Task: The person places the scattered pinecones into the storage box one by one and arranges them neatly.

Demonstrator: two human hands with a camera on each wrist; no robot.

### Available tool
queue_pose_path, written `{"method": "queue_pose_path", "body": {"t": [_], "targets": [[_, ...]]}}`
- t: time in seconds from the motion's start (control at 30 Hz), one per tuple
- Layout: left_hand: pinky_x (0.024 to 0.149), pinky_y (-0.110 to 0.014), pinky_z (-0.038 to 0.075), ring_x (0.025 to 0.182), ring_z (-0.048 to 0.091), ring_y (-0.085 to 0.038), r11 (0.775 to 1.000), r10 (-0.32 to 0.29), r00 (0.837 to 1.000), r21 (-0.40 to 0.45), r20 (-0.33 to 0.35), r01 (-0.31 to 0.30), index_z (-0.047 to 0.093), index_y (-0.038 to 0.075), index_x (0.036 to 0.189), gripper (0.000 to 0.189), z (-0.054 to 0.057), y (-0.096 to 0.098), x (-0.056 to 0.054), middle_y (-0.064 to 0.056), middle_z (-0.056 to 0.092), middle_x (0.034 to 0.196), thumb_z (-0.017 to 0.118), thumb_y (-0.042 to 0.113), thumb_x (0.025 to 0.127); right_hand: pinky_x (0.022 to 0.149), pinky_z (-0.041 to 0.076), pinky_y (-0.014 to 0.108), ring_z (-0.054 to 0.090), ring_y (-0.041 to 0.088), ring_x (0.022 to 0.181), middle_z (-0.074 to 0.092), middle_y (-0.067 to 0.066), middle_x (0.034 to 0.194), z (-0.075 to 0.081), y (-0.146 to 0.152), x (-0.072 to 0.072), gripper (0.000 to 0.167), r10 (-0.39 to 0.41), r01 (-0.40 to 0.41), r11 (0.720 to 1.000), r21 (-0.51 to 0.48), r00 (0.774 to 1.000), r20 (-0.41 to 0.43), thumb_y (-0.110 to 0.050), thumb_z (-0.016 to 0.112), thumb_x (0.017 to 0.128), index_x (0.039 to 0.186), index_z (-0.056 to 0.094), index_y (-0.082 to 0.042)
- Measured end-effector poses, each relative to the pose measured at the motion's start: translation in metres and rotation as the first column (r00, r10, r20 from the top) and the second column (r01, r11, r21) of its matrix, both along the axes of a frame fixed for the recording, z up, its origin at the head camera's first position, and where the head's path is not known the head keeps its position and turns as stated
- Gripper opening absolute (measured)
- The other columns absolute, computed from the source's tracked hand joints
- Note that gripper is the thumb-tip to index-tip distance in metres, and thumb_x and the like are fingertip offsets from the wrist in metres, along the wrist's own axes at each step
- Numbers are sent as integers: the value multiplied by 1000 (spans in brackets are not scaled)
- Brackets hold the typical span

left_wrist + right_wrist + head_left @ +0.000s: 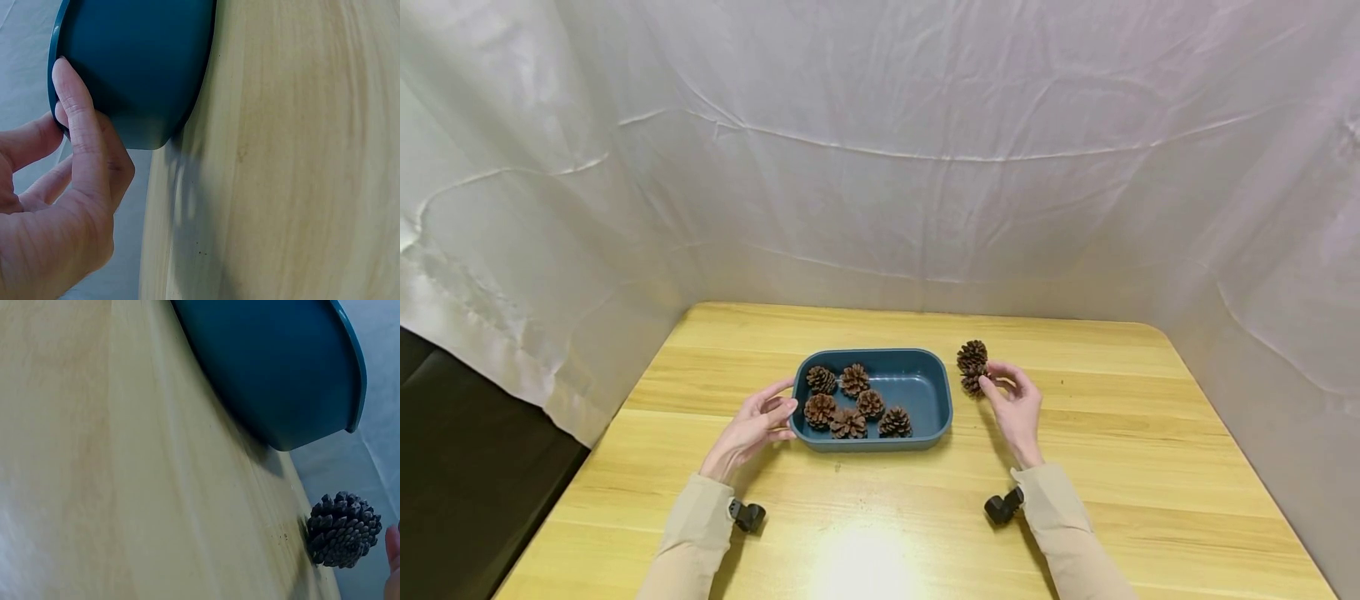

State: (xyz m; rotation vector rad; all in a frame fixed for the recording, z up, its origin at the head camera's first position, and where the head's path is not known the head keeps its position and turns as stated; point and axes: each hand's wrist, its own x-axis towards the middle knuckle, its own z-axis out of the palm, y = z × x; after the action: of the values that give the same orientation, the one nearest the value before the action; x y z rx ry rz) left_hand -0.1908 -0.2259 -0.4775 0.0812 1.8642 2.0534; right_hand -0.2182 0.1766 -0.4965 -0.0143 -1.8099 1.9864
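A dark blue rectangular container [917,402] stands on the table with several brown pine cones [848,423] in its left and middle part. At its left end, my left hand [752,425] holds the rim, thumb on top and fingers against the outer wall. To the right of the container, two more pine cones [972,356] lie close together, one behind the other. My right hand [1017,412] is at the nearer one, thumb and fingers bent about its right side. In the right wrist view, a small gap shows between the thumb and this pine cone [344,530].
The light wooden table [880,492] has a back edge just behind the container. Pale curtains [925,167] hang behind and at both sides. A black surface [467,450] shows at lower left. Each wrist wears a small black camera [747,516].
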Motion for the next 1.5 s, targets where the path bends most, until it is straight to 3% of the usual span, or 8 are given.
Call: {"method": "queue_pose_path", "body": {"t": [0.2, 0.43, 0.63, 0.8, 1.07, 1.5], "targets": [[69, -19, 61, 71, 58, -3, 1000, -2, 1000, 8, 3, 2, 17, -1, 159, 64, -1, 0, 0, 4, 58, 97, 50, 10, 105, 83, 55, 11, 61, 10, 92, 64, 9, 111, -3, 3, 0, 31, -40, 38, 999, 25, 995, 89, 9, 71, 87, 116, 64, 10], [68, -19, 61, 71, 59, -3, 1000, -1, 1000, 12, 2, 1, 17, -2, 159, 64, -1, 0, 0, 5, 58, 98, 50, 10, 105, 83, 53, 9, 56, 18, 99, 59, 16, 120, -7, 5, -2, 37, -36, 27, 995, 92, 994, 103, 6, 72, 88, 123, 64, 10], [68, -19, 61, 72, 60, -3, 1000, 2, 1000, 7, 4, -2, 17, -1, 159, 64, 0, 0, 0, 4, 59, 100, 51, 10, 105, 81, 52, 10, 53, 30, 107, 57, 27, 130, 7, 3, 5, 39, -5, -11, 990, 139, 993, 117, 9, 70, 88, 126, 62, 13], [69, -19, 61, 73, 60, -3, 1000, 4, 1000, 5, 4, -4, 17, -1, 159, 65, 0, 1, 0, 4, 59, 101, 52, 10, 105, 81, 52, 10, 53, 18, 102, 57, 30, 131, 18, 0, 11, 38, 15, -30, 985, 170, 996, 90, 10, 70, 87, 123, 62, 17], [69, -19, 61, 74, 59, -3, 1000, 9, 1000, 0, 3, -9, 18, -1, 159, 65, 0, 1, 0, 4, 59, 102, 52, 10, 105, 79, 50, 7, 51, 18, 102, 60, 22, 134, -14, 9, -8, 37, 6, -26, 984, 178, 994, 111, 5, 74, 87, 123, 67, 8], [68, -19, 61, 73, 60, -3, 1000, 14, 1000, -4, 4, -14, 18, -1, 159, 65, -1, 1, 0, 3, 58, 102, 52, 10, 105, 76, 49, 5, 50, 14, 98, 60, 22, 130, -18, 10, -10, 36, 8, -33, 980, 197, 992, 122, 6, 75, 85, 121, 68, 8]]}}
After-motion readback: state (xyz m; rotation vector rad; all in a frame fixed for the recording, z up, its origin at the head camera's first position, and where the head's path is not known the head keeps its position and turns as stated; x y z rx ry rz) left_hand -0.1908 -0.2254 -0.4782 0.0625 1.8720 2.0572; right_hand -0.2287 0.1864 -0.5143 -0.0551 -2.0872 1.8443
